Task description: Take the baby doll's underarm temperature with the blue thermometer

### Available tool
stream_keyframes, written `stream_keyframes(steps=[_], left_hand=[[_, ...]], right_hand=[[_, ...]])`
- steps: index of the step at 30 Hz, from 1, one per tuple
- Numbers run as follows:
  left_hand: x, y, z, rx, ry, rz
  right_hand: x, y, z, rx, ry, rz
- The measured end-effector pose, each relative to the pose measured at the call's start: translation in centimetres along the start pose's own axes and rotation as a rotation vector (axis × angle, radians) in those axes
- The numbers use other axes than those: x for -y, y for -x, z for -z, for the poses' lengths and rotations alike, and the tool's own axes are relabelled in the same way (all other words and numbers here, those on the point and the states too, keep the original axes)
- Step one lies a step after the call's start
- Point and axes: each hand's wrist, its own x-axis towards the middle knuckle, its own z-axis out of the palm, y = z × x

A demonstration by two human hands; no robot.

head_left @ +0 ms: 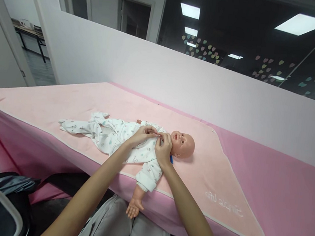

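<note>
A baby doll [182, 145] lies on its back on a light pink mat [224, 178], head to the right. It wears a white patterned onesie [110, 133]. My left hand [141, 135] pinches the onesie fabric at the doll's upper chest. My right hand [163, 148] pinches the same fabric close to the neck, fingertips nearly touching the left hand's. One doll arm in a white sleeve hangs over the front edge, its bare hand [134, 207] pointing down. A small blue thing [171, 159] shows under the doll's neck.
The mat covers a pink table [295, 175] set against a pale pink partition wall [179, 75]. A dark glass wall stands behind it. A dark chair with a white rail [0, 202] is at the lower left. My grey-clad lap [121, 231] is below the table edge.
</note>
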Motion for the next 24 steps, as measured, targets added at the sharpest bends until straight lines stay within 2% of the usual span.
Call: stream_keyframes(steps=[7,17,24], left_hand=[[-0.16,0.09,-0.04,-0.026,0.024,0.015],[-0.56,0.1,-0.32,-0.068,0.034,0.035],[-0.25,0.06,-0.18,-0.037,0.048,0.031]], right_hand=[[0.32,0.15,0.23,0.124,0.053,0.05],[-0.07,0.27,-0.21,0.094,0.148,0.077],[-0.16,0.35,-0.16,0.115,0.185,0.076]])
